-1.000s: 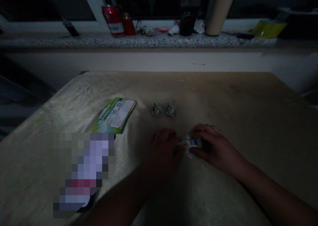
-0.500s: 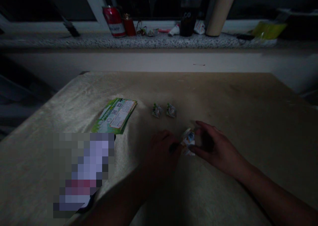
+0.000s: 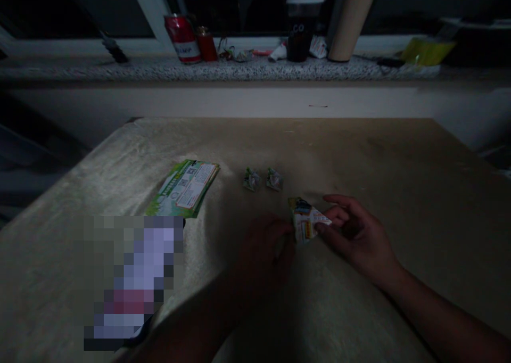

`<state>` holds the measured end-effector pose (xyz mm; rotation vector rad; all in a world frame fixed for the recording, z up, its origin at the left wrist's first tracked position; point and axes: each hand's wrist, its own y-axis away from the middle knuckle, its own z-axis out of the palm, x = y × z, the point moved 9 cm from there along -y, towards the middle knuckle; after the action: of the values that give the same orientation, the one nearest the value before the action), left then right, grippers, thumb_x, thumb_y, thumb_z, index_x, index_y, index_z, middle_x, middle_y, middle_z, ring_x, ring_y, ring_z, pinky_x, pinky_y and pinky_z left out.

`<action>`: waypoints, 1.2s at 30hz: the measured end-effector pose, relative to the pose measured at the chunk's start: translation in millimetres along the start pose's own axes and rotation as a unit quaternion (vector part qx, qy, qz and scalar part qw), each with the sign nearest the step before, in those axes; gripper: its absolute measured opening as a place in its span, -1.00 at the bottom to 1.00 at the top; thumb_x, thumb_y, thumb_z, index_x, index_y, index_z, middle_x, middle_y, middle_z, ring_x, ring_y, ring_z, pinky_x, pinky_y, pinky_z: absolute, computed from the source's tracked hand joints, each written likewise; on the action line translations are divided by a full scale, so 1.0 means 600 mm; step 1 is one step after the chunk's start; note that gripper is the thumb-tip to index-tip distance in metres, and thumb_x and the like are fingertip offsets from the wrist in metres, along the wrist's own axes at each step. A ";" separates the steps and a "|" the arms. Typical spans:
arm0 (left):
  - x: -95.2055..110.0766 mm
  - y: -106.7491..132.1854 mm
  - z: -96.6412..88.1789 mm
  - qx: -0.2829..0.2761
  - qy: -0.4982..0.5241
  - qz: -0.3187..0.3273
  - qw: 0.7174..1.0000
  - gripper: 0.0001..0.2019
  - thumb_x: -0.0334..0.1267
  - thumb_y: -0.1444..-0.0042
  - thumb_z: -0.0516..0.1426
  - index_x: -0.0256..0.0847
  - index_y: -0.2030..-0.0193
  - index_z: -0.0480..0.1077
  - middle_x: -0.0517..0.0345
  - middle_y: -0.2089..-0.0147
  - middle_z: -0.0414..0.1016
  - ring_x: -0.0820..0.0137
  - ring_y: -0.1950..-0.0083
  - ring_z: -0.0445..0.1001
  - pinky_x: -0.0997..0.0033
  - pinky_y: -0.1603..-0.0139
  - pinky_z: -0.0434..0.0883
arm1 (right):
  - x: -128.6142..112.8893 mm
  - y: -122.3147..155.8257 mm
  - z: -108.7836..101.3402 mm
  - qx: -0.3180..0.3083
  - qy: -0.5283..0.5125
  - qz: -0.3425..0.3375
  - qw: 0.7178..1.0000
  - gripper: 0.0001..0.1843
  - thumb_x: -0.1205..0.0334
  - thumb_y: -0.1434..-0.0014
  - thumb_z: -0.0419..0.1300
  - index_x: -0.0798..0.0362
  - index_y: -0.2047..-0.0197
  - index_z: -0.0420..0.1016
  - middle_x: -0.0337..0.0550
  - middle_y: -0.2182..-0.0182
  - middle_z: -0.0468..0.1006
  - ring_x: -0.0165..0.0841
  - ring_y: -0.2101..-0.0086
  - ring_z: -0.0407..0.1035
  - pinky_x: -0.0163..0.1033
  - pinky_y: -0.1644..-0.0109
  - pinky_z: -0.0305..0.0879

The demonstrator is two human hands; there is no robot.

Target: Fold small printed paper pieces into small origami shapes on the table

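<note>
A small folded piece of printed paper [image 3: 305,220] is lifted slightly over the tan table [image 3: 391,161]. My right hand [image 3: 353,234] pinches its right edge with fingertips and thumb. My left hand [image 3: 265,248] lies in shadow with its fingertips at the paper's lower left corner. Two small folded paper shapes [image 3: 252,180] [image 3: 274,179] rest side by side just beyond the hands. A stack of green and white leaflets [image 3: 184,187] lies to the left.
A blurred-out patch [image 3: 133,278] covers something near the front left of the table. Behind the table runs a speckled stone sill [image 3: 223,69] carrying a red can [image 3: 182,37], a dark shaker bottle [image 3: 300,27], a cardboard tube [image 3: 348,19] and a yellow packet [image 3: 427,50].
The folded paper has been turned and raised off the table, moving a little up and right. My right hand shifted right to pinch it; my left hand dropped back slightly.
</note>
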<state>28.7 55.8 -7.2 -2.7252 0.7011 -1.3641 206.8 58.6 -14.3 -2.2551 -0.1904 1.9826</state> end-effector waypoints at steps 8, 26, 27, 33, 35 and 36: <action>0.005 0.000 -0.003 0.007 -0.024 0.038 0.999 -0.81 -0.36 -0.31 0.13 -0.12 0.05 0.56 0.06 0.07 0.61 0.24 0.04 0.53 0.14 -0.06 0.48 | 0.002 -0.001 -0.009 0.014 0.023 0.016 1.000 -0.88 0.17 -0.26 0.35 -0.03 0.17 0.52 -0.20 0.39 0.67 -0.34 0.41 0.59 -0.28 0.37 0.55; 0.024 0.011 0.010 -0.047 -0.119 0.103 0.986 -0.79 -0.48 -0.17 0.21 -0.13 0.10 0.50 0.05 -0.05 0.46 0.21 -0.09 0.40 0.19 -0.13 0.40 | -0.017 0.002 0.027 -0.110 0.226 -0.068 0.966 -0.77 0.25 -0.38 0.17 -0.02 -0.04 0.60 -0.13 0.28 0.61 -0.29 0.28 0.53 -0.19 0.20 0.48; 0.026 0.011 0.012 -0.054 -0.118 0.108 0.986 -0.83 -0.47 -0.19 0.21 -0.15 0.13 0.50 0.06 -0.02 0.47 0.22 -0.06 0.41 0.20 -0.11 0.40 | -0.017 0.002 0.027 -0.106 0.234 -0.072 0.964 -0.72 0.26 -0.38 0.17 -0.02 -0.11 0.57 -0.12 0.25 0.61 -0.28 0.25 0.53 -0.17 0.17 0.49; 0.029 0.006 0.015 -0.072 -0.137 0.102 0.983 -0.94 -0.40 -0.21 0.23 -0.21 0.19 0.52 0.06 0.10 0.50 0.24 0.05 0.43 0.19 -0.06 0.40 | -0.024 0.000 0.027 -0.111 0.275 -0.125 0.947 -0.77 0.30 -0.36 0.23 -0.05 -0.06 0.55 -0.08 0.06 0.65 -0.18 0.02 0.50 -0.02 -0.07 0.42; 0.025 0.006 0.016 -0.078 -0.147 0.086 0.982 -0.92 -0.40 -0.19 0.24 -0.22 0.17 0.51 0.05 0.12 0.49 0.23 0.07 0.42 0.17 -0.06 0.40 | -0.026 0.000 0.029 -0.124 0.288 -0.145 0.938 -0.84 0.33 -0.32 0.26 -0.04 0.04 0.58 -0.09 0.10 0.65 -0.17 0.04 0.50 -0.01 -0.07 0.41; 0.024 0.006 0.016 -0.078 -0.149 0.082 0.982 -0.90 -0.40 -0.18 0.25 -0.23 0.16 0.51 0.04 0.11 0.49 0.22 0.06 0.42 0.16 -0.06 0.40 | -0.025 0.000 0.029 -0.128 0.294 -0.154 0.935 -0.86 0.35 -0.30 0.28 -0.04 0.08 0.59 -0.10 0.11 0.65 -0.17 0.04 0.49 0.00 -0.06 0.40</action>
<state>42.0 45.2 -2.8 -2.8236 1.0145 -0.8760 187.7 56.1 -1.7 -2.6561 -0.7101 1.1206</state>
